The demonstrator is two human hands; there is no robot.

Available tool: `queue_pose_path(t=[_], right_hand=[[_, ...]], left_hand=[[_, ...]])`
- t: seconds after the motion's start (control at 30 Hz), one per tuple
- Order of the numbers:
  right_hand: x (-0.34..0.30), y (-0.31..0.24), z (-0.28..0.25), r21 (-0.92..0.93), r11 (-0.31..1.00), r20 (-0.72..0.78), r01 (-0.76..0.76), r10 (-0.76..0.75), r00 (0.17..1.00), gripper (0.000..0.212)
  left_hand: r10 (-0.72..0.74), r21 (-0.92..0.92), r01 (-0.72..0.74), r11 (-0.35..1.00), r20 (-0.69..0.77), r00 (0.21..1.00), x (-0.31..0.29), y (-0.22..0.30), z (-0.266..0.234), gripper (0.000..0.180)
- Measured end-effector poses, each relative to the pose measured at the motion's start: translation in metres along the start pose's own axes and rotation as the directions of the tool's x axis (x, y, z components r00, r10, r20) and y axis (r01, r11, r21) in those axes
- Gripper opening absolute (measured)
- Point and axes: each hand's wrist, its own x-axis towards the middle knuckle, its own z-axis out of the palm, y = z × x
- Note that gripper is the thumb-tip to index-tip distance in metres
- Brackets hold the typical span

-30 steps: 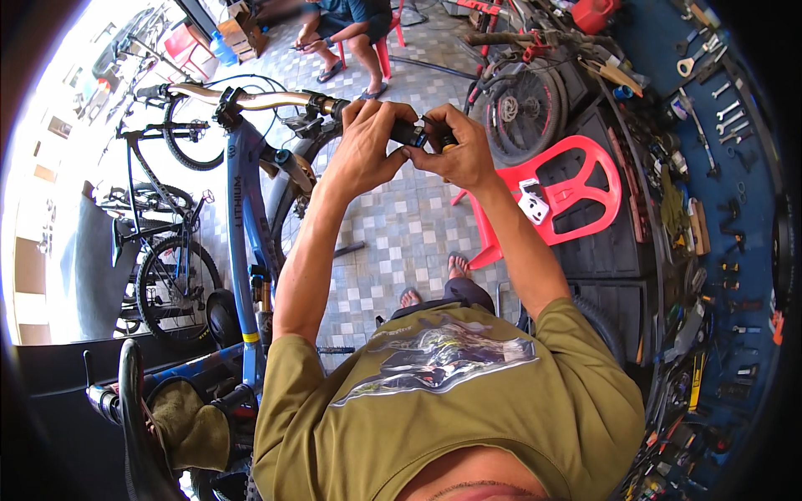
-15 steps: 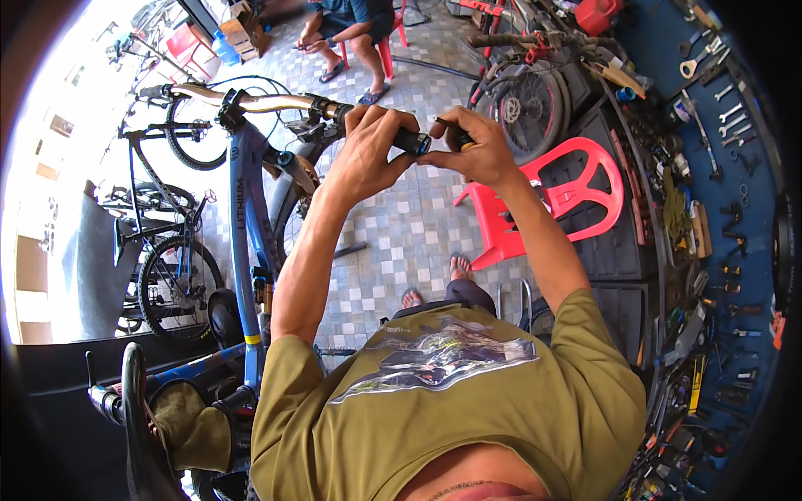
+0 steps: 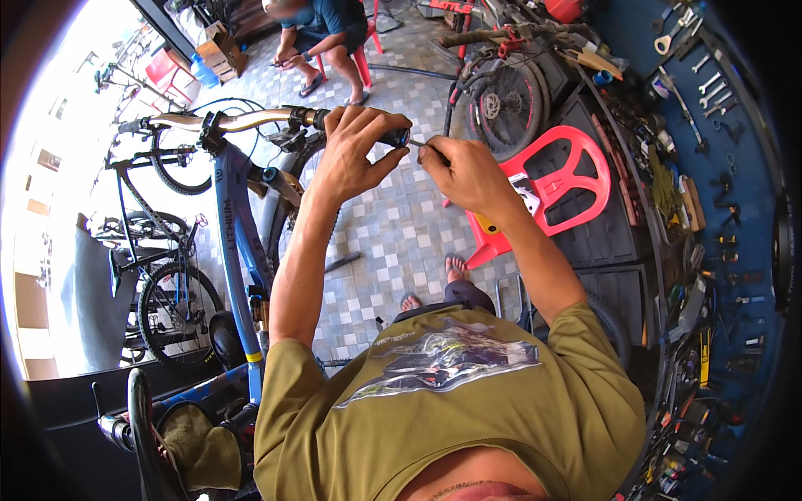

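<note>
A blue bicycle frame point(image 3: 230, 196) stands on my left with a bronze-coloured handlebar point(image 3: 259, 120). My left hand point(image 3: 344, 159) is wrapped over the black handlebar grip point(image 3: 396, 136) at the bar's right end, thumb below it. A thin metal-shafted tool point(image 3: 415, 143) points from my right hand toward the grip's end. My right hand point(image 3: 469, 171) is closed round the tool, back of the hand upward; its handle is hidden in the fingers. Whether the tip touches the grip's end cannot be told.
A red plastic chair point(image 3: 576, 188) stands by my right forearm, small items on its seat. Beyond it is a bicycle wheel point(image 3: 505, 113). Tools hang on the blue wall point(image 3: 743, 250). A person point(image 3: 322, 37) sits ahead. Another bicycle point(image 3: 171, 284) stands far left.
My right hand has turned from a pinch beside the grip's end to a palm-down hold, and the tool's thin shaft now shows. My left hand stays on the grip. The view has shifted slightly.
</note>
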Motion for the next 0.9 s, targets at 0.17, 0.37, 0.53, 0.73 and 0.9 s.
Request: queue_pose_path(t=[0.17, 0.37, 0.53, 0.73, 0.9], right_hand=[[0.013, 0.023, 0.011, 0.107, 0.994, 0.027, -0.010, 0.007, 1.000, 0.035], [0.034, 0.015, -0.022, 0.443, 0.568, 0.678, -0.694, 0.294, 0.674, 0.033], [0.046, 0.002, -0.037, 0.302, 0.599, 0.737, -0.741, 0.346, 0.580, 0.032], [0.009, 0.007, -0.003, -0.639, 0.701, 0.120, 0.317, -0.317, 0.941, 0.022], [0.007, -0.005, -0.020, -0.326, 0.923, 0.265, 0.206, -0.120, 0.957, 0.027]], left_hand=[[0.011, 0.017, -0.011, 1.000, 0.007, 1.000, 0.002, 0.001, 0.000, 0.037], [0.036, 0.033, -0.036, 0.999, -0.014, 0.999, 0.000, -0.001, 0.003, 0.038], [0.035, 0.026, -0.035, 0.999, -0.002, 0.999, -0.001, 0.001, 0.000, 0.039], [0.015, 0.008, -0.015, 1.000, 0.006, 1.000, -0.002, 0.002, -0.001, 0.038], [0.017, 0.047, -0.019, 0.999, 0.031, 0.999, -0.002, 0.002, 0.000, 0.040]])
